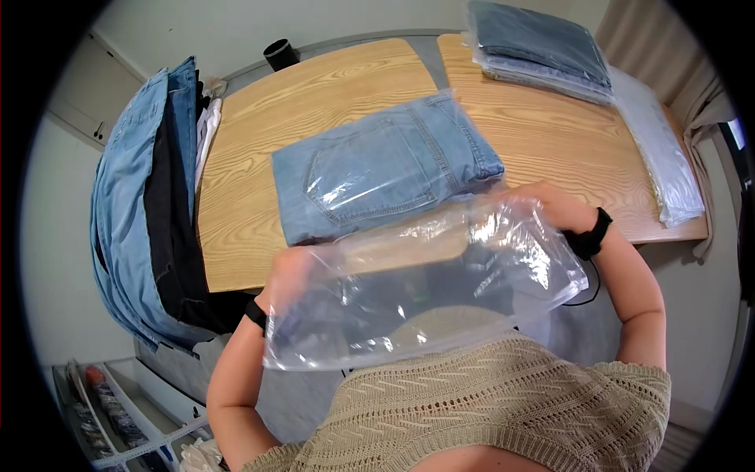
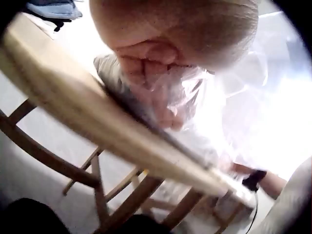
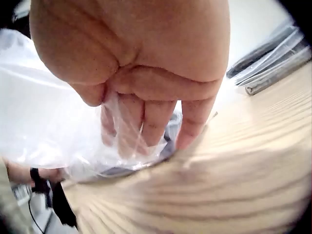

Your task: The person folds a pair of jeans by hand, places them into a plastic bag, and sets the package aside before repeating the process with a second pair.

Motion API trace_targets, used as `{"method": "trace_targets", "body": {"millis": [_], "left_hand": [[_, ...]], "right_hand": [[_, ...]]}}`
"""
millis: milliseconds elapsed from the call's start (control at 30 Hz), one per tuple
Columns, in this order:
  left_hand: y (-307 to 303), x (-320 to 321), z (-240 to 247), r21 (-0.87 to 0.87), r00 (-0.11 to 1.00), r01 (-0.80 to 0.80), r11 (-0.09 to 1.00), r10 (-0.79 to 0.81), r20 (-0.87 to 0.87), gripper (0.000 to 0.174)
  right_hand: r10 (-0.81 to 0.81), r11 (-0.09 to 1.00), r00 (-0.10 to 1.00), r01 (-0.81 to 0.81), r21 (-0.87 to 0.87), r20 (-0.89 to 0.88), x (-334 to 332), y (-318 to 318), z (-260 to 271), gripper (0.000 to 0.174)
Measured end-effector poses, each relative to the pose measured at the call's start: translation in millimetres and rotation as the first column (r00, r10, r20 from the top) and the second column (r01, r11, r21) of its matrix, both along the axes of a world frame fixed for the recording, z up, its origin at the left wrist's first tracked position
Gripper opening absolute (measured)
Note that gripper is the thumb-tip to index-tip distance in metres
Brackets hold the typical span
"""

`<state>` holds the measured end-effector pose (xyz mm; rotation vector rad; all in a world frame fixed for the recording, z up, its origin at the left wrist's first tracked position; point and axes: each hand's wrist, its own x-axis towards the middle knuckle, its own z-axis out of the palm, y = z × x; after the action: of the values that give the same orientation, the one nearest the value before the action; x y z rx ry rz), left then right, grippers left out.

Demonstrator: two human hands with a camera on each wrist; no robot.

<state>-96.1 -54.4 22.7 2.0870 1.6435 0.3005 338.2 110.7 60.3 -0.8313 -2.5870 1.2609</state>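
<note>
Folded light-blue jeans (image 1: 362, 175) lie on the wooden table with the back pocket up, under shiny clear plastic. From their near side the loose part of a clear plastic bag (image 1: 370, 318) stretches over the table edge towards the person's body. My left hand (image 1: 286, 285), blurred in the head view, grips the bag at its left side; in the left wrist view its fingers (image 2: 163, 109) curl round bunched plastic. At the bag's right side my right hand (image 1: 550, 206) pinches the plastic between thumb and fingers (image 3: 156, 117), close beside the jeans' waistband end.
A pile of blue and black jeans (image 1: 130, 181) hangs over the table's left edge. Bagged, folded jeans (image 1: 543, 47) are stacked at the back right, near a flat clear package (image 1: 661, 149). A black cup-like container (image 1: 280, 54) stands behind the table (image 1: 236, 197).
</note>
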Motion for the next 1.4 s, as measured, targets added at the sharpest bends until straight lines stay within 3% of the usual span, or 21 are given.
{"method": "trace_targets", "body": {"millis": [33, 100, 133, 167, 200, 233, 267, 300, 333, 500, 567, 600, 667, 800, 867, 967, 1033, 1100, 1167, 1300, 1400], "left_hand": [[-5.0, -1.4, 3.8, 0.002, 1.0, -0.002, 1.0, 0.002, 0.001, 0.025], [-17.5, -9.2, 10.2, 0.126, 0.932, -0.25, 0.96, 0.203, 0.301, 0.026], [-18.2, -15.1, 16.2, 0.108, 0.973, -0.219, 0.97, 0.208, 0.103, 0.033], [-16.4, -20.4, 12.0, 0.111, 0.973, -0.218, 0.97, 0.207, 0.107, 0.033], [-13.0, -25.5, 4.4, -0.157, 0.777, -0.275, 0.948, 0.316, 0.544, 0.041], [-5.6, -14.9, 18.3, -0.409, 0.385, -0.188, 0.893, 0.45, 0.806, 0.049], [-4.6, 0.3, 35.0, -0.568, 0.259, -0.27, 0.778, 0.627, 0.735, 0.059], [-2.4, -2.5, 36.7, -0.562, 0.259, -0.275, 0.78, 0.623, 0.739, 0.059], [-1.5, -6.8, 38.3, -0.62, 0.241, -0.203, 0.757, 0.653, 0.718, 0.058], [3.7, -20.4, 48.5, -0.723, 0.217, -0.069, 0.688, 0.718, 0.662, 0.049], [3.1, -21.6, 55.5, -0.552, 0.378, -0.365, 0.75, 0.661, 0.648, 0.038], [6.5, -22.2, 52.7, -0.549, 0.378, -0.363, 0.753, 0.658, 0.652, 0.038], [16.2, -23.0, 45.2, -0.194, 0.333, -0.552, 0.811, 0.427, 0.841, 0.027], [40.6, -26.7, 54.4, -0.151, 0.34, -0.575, 0.804, 0.403, 0.85, 0.02], [57.6, -39.1, 52.8, -0.35, 0.305, -0.526, 0.775, 0.556, 0.773, 0.023], [82.0, -62.0, 16.3, -0.454, 0.347, -0.486, 0.747, 0.642, 0.684, 0.029], [85.8, -61.9, 6.4, -0.481, 0.332, -0.447, 0.754, 0.64, 0.693, 0.03], [81.4, -64.5, 4.5, -0.556, 0.251, -0.427, 0.713, 0.684, 0.685, 0.032], [62.3, -62.0, 11.0, -0.499, 0.269, -0.483, 0.72, 0.664, 0.697, 0.033], [12.1, -36.2, 20.3, -0.396, 0.214, -0.586, 0.707, 0.607, 0.766, 0.033], [-19.2, -22.7, 3.1, -0.327, 0.212, -0.65, 0.686, 0.578, 0.788, 0.028]], "right_hand": [[-0.189, 0.948, 0.982, 0.181, -0.26, -0.006, 2.5, 0.2, 6.3, 0.035], [-0.218, 0.958, 0.976, 0.209, -0.199, -0.024, 6.2, 2.8, 11.8, 0.037], [-0.228, 0.948, 0.968, 0.197, -0.25, -0.102, 4.0, 1.4, 20.5, 0.036], [-0.241, 0.937, 0.954, 0.181, -0.299, -0.179, 0.4, 0.9, 26.4, 0.036], [-0.211, 0.961, 0.958, 0.168, -0.219, -0.193, -6.3, 4.6, 27.7, 0.044], [-0.207, 0.963, 0.959, 0.165, -0.213, -0.194, -11.8, 5.5, 22.5, 0.044], [-0.324, 0.937, 0.905, 0.268, -0.222, -0.275, -18.1, 6.5, 11.4, 0.041], [-0.432, 0.899, 0.83, 0.365, -0.242, -0.353, -23.2, 8.9, -0.2, 0.038], [-0.575, 0.734, 0.794, 0.394, -0.553, -0.198, -25.6, 16.3, -4.7, 0.034], [-0.615, 0.728, 0.784, 0.527, -0.44, -0.079, -36.4, 25.5, 10.9, 0.029], [-0.682, 0.71, 0.689, 0.542, -0.449, -0.247, -34.8, 32.3, 0.2, 0.027], [-0.682, 0.711, 0.688, 0.544, -0.446, -0.248, -37.9, 31.7, 6.7, 0.027], [-0.68, 0.707, 0.596, 0.379, -0.596, -0.428, -48.9, 28.1, 23.8, 0.026], [-0.678, 0.625, 0.631, 0.226, -0.747, -0.376, -54.4, 55.1, 24.5, 0.025], [-0.683, 0.591, 0.664, 0.257, -0.764, -0.305, -56.4, 77.2, 10.4, 0.027], [-0.719, 0.509, 0.682, 0.382, -0.772, -0.136, -61.3, 95.6, -12.1, 0.03], [-0.745, 0.328, 0.665, 0.436, -0.838, 0.054, -58.4, 103.9, -22.8, 0.029], [-0.772, 0.322, 0.636, 0.393, -0.862, 0.002, -41.6, 93.3, -22.9, 0.027], [-0.768, 0.46, 0.628, 0.406, -0.79, -0.125, -25.8, 67.6, -3.9, 0.026], [-0.789, 0.564, 0.58, 0.55, -0.616, -0.205, -4.2, 0.0, -0.5, 0.023], [-0.837, 0.522, 0.475, 0.54, -0.66, -0.273, -21.0, -38.5, -19.8, 0.021]]}}
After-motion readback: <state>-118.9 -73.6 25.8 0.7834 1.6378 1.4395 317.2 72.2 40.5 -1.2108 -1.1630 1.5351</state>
